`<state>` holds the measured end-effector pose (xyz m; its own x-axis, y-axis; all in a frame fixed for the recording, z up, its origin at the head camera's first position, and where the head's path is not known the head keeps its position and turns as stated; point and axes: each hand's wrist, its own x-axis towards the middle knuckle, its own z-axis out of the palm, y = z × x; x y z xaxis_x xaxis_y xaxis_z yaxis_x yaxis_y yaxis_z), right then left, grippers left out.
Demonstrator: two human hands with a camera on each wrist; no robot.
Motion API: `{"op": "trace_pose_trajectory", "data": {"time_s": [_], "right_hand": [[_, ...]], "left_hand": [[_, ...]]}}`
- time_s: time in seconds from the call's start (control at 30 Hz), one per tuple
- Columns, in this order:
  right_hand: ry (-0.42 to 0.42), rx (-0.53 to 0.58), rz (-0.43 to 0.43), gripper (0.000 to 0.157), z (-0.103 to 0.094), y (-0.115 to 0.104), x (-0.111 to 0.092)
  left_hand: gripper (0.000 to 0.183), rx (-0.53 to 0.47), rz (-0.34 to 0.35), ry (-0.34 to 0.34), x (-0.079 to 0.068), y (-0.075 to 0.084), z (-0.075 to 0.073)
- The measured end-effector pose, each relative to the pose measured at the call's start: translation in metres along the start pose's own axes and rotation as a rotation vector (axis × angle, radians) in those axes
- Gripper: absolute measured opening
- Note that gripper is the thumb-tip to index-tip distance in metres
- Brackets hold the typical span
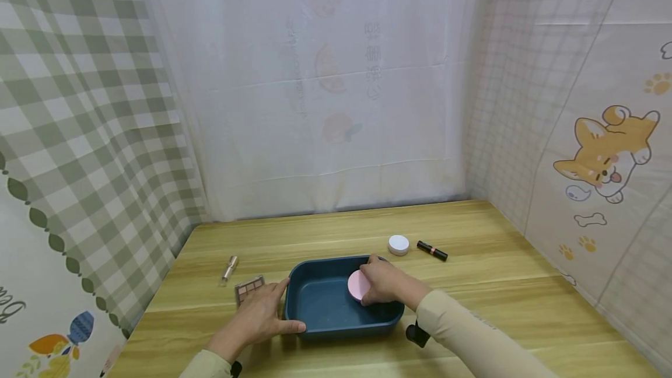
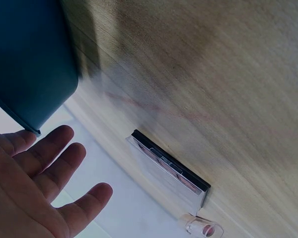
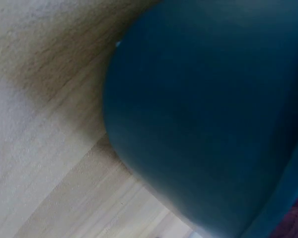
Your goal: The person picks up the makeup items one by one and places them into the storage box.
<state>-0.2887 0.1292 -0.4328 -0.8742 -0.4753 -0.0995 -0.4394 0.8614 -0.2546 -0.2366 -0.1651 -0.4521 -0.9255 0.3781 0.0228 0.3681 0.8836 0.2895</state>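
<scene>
A dark teal rectangular bin stands on the table in the head view. My left hand rests at its left end, thumb and forefinger spread along the rim. The left wrist view shows the fingers of that hand loosely extended, one touching the rim of the bin. Inside the bin's right end, my right hand grips a pink round compact by its edge, face tilted up. The bin's outer wall fills most of the right wrist view and hides nearly all of that hand.
An eyeshadow palette lies by the left hand, partly covered in the head view. Beyond it is a lipstick with a clear cap. A white round jar and a black tube lie behind the bin's right end. Curtains enclose the table.
</scene>
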Motion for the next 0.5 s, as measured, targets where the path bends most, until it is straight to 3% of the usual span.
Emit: {"op": "trace_pose_trajectory", "data": {"time_s": [0.5], "right_hand": [[-0.014,-0.077,0.014,0.064,0.0105,0.0000,0.0048]], "left_hand": [[0.106,0.000,0.014,0.002,-0.0009,0.0004,-0.0004]]}}
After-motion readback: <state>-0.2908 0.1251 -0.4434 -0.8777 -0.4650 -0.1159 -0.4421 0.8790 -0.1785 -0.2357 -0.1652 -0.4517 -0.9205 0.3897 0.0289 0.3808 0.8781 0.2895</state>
